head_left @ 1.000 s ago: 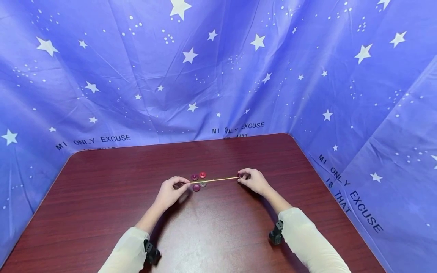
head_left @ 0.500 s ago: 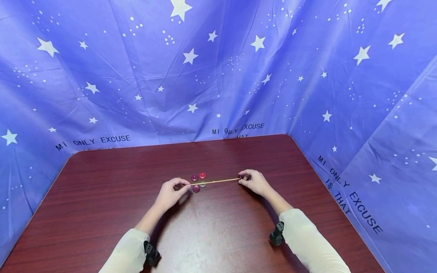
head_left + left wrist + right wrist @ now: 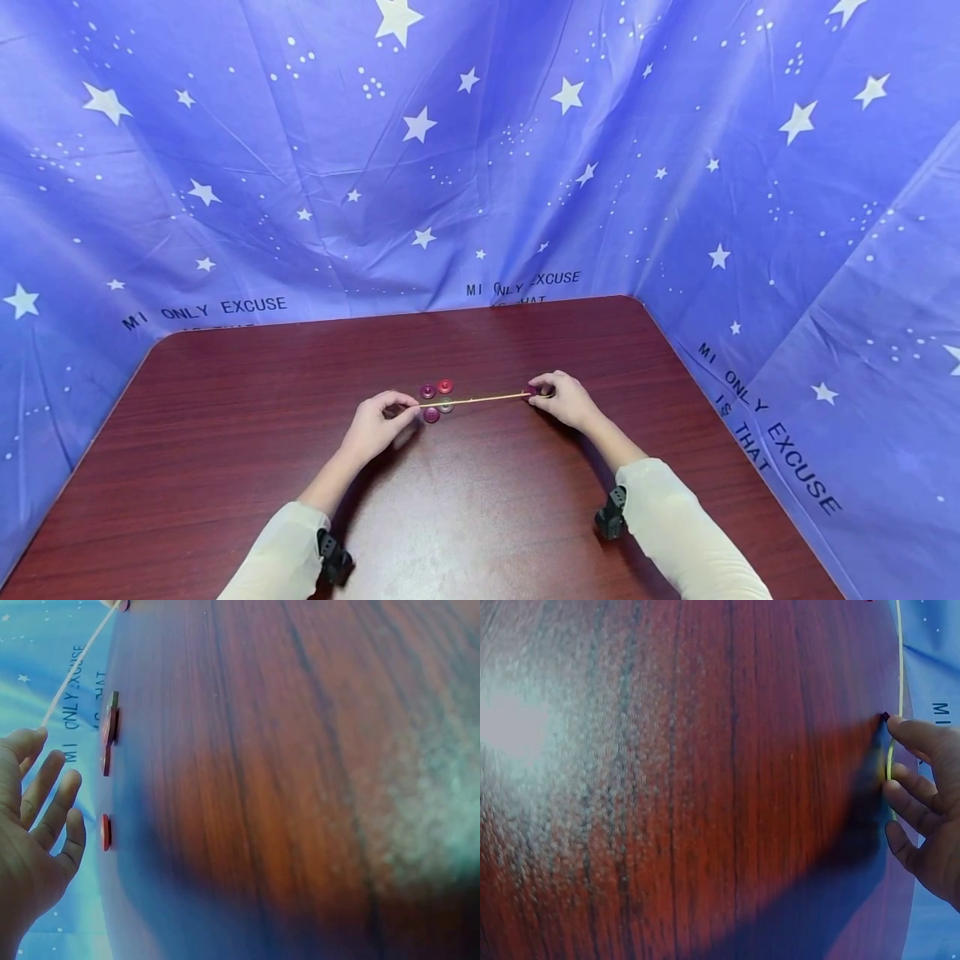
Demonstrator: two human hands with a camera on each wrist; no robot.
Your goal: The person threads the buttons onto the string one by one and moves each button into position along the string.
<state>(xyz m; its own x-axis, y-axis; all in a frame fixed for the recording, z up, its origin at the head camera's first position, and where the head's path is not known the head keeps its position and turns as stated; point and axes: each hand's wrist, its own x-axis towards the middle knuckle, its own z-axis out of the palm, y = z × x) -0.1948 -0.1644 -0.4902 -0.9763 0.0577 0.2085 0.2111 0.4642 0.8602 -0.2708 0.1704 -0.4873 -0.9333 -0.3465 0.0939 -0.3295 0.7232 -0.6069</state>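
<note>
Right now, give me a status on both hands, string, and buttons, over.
Left hand pinching string. Right hand holding string at dark button. String straight between them. Four buttons near left hand; nothing visibly blocking.

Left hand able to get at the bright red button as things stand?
Probably not yet: the left hand is near the bright red button, but it pinches the yellow string, which it would likely have to release first.
</note>
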